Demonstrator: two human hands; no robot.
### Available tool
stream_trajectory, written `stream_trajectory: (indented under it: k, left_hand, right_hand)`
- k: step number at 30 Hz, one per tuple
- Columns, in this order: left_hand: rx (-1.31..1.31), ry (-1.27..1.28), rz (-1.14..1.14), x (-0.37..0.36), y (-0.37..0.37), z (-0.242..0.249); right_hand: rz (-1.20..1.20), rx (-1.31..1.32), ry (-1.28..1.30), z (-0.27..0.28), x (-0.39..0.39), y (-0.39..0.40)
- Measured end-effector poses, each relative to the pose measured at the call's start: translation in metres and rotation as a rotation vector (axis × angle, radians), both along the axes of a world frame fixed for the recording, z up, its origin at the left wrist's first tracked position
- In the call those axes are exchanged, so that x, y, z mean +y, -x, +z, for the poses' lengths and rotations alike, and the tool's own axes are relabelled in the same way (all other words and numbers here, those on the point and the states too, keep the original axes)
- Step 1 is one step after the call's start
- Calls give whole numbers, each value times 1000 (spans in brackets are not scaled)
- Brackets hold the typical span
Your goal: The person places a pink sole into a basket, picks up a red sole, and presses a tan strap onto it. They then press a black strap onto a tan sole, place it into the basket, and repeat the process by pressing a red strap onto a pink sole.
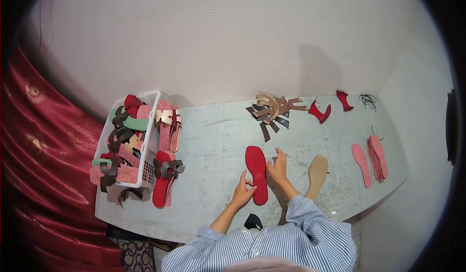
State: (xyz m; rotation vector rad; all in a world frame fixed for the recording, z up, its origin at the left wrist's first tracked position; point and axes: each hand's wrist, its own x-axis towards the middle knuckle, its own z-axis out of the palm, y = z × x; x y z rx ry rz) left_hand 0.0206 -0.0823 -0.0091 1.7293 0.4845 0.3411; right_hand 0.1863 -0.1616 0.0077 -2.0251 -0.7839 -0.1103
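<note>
From far away I am seeing a big pale table (208, 136) lying under both hands. A tall white plastic basket (152, 141) is standing well to the left of the left hand (241, 193). A long, flat, bright red shoe-shaped sole (256, 167) is lying between the two hands. A beige shoe-shaped sole (318, 172) is lying just to the right of the right hand (277, 167). That hand is holding its fingers wide apart, its thumb being near the red sole's edge. The left fingertips are resting by the other edge, but I am not managing to see if they are pinching. I am thinking that pushing softly on both edges, not the middle, is best for keeping the sole flat and straight.
</note>
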Motion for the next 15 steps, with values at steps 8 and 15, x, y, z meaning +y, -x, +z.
stream_trajectory:
  k: [8,15]
  left_hand:
    - [5,62,28,-1,0,7]
    - [39,34,-17,3,-1,11]
  right_hand:
    - [-83,-48,109,13,31,-30]
    - [-47,-132,246,4,68,-74]
